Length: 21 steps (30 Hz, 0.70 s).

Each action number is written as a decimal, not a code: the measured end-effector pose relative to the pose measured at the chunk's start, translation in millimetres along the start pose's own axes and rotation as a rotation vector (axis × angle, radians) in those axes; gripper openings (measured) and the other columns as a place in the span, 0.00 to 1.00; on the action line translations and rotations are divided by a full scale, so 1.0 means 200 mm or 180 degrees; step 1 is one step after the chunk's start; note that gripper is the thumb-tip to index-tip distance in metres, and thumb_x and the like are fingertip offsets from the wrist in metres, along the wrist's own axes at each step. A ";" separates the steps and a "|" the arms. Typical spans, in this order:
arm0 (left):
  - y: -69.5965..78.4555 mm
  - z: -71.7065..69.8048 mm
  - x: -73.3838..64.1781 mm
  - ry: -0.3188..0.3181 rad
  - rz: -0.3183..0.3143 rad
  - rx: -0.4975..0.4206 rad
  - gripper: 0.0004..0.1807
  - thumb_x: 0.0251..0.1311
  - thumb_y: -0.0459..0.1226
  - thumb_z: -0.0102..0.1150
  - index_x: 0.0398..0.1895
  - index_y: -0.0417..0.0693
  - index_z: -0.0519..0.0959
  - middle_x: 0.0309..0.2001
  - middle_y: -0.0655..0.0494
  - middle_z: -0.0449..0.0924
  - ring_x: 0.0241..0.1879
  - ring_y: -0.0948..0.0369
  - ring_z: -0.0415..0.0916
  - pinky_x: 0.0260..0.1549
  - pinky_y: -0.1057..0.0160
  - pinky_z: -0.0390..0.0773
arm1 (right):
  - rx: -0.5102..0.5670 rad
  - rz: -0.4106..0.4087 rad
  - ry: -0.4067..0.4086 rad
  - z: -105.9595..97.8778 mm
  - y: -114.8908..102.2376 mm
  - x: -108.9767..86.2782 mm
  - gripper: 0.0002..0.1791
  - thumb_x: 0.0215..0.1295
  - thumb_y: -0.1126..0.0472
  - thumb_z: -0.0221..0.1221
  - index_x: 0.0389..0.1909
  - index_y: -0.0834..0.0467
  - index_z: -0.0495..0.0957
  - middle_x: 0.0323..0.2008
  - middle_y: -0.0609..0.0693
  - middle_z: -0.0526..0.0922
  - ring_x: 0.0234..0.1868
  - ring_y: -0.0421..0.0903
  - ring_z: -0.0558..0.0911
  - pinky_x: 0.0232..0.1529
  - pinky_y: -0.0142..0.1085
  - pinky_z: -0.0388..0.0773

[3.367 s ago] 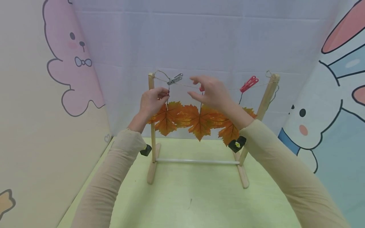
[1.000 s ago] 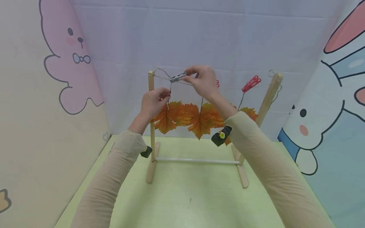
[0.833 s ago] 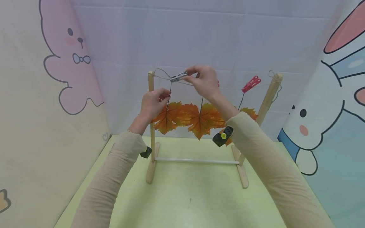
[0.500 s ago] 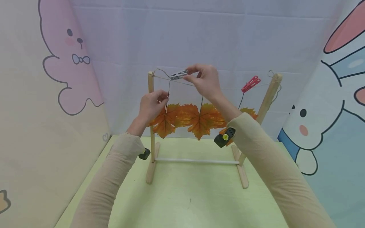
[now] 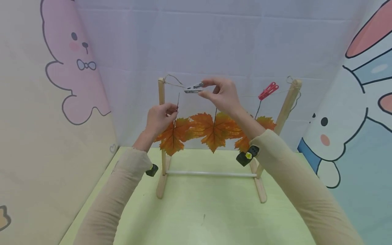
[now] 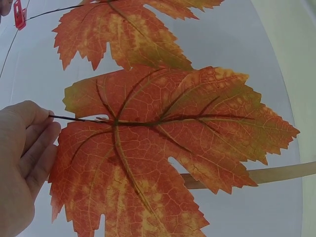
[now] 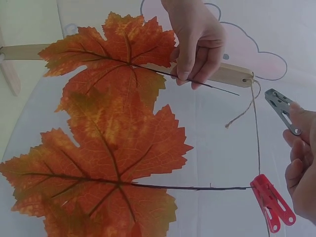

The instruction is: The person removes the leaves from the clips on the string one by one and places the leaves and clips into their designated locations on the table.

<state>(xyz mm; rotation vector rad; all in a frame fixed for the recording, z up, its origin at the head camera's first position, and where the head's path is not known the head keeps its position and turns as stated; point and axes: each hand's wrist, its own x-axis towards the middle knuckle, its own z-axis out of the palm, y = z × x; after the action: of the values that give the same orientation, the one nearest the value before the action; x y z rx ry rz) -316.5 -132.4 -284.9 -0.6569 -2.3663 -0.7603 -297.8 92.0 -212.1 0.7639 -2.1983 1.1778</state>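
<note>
My left hand (image 5: 159, 117) pinches the dark stem of the left orange maple leaf (image 5: 172, 140), seen large in the left wrist view. The upper end of that stem (image 7: 217, 88) sticks up free, apart from the twine (image 7: 257, 131). Between thumb and fingertips my right hand (image 5: 226, 95) holds a grey clothespin (image 7: 279, 107), close beside the twine and away from the stem. A middle maple leaf (image 5: 213, 132) hangs by its stem from a red clothespin (image 7: 264, 195), which my right hand hides in the head view.
Twine runs between two wooden posts (image 5: 284, 109), joined low down by a white rod (image 5: 211, 174), on a pale green table (image 5: 199, 214). A second red clothespin (image 5: 267, 91) holds the right leaf, partly behind my right forearm. Cartoon-printed walls stand at both sides.
My right hand reached the grey clothespin, squeezed it and took it off the twine and stem. My left hand has lowered the leaf slightly, down and to the left.
</note>
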 end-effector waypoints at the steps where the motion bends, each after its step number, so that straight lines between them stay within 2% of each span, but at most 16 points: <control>1: 0.00 0.00 -0.01 -0.0003 0.0001 0.0000 0.08 0.57 0.34 0.57 0.37 0.41 0.81 0.32 0.49 0.83 0.31 0.57 0.80 0.31 0.59 0.77 | -0.0003 -0.0014 -0.0007 0.00 0.00 -0.01 0.17 0.54 0.62 0.64 0.45 0.62 0.79 0.38 0.54 0.83 0.14 0.40 0.64 0.16 0.29 0.60; 6: -0.02 0.01 -0.04 -0.0015 -0.0047 -0.0042 0.08 0.56 0.33 0.57 0.37 0.40 0.80 0.31 0.48 0.83 0.31 0.56 0.80 0.31 0.59 0.78 | -0.0003 -0.0041 -0.0055 -0.01 0.03 -0.09 0.17 0.53 0.61 0.64 0.45 0.63 0.80 0.34 0.55 0.83 0.15 0.43 0.63 0.14 0.30 0.58; 13: -0.03 0.02 -0.07 -0.0042 -0.0061 -0.0047 0.07 0.56 0.33 0.57 0.36 0.39 0.81 0.30 0.48 0.83 0.30 0.56 0.80 0.30 0.58 0.78 | 0.0021 0.0041 -0.0055 -0.02 0.11 -0.21 0.18 0.53 0.62 0.65 0.45 0.63 0.79 0.36 0.55 0.82 0.17 0.43 0.65 0.14 0.30 0.60; 18: -0.05 0.01 -0.10 -0.0109 -0.0174 -0.0039 0.07 0.56 0.33 0.57 0.35 0.39 0.81 0.30 0.48 0.83 0.30 0.56 0.79 0.30 0.58 0.76 | 0.0129 0.0078 -0.0104 -0.06 0.08 -0.30 0.16 0.52 0.66 0.64 0.43 0.66 0.79 0.23 0.56 0.78 0.15 0.42 0.63 0.14 0.29 0.58; 21: -0.06 0.01 -0.13 -0.0181 -0.0302 -0.0088 0.07 0.56 0.33 0.57 0.36 0.39 0.81 0.30 0.48 0.83 0.29 0.55 0.78 0.31 0.57 0.76 | 0.0170 0.0208 -0.0140 -0.08 0.04 -0.36 0.16 0.51 0.69 0.63 0.43 0.69 0.79 0.14 0.55 0.71 0.13 0.42 0.60 0.14 0.28 0.55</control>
<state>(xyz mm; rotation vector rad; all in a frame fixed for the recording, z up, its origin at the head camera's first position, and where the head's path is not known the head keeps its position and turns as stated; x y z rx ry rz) -306.5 -146.7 -307.8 -0.5884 -2.4573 -0.8264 -249.6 125.0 -257.0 0.7514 -2.2514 1.2677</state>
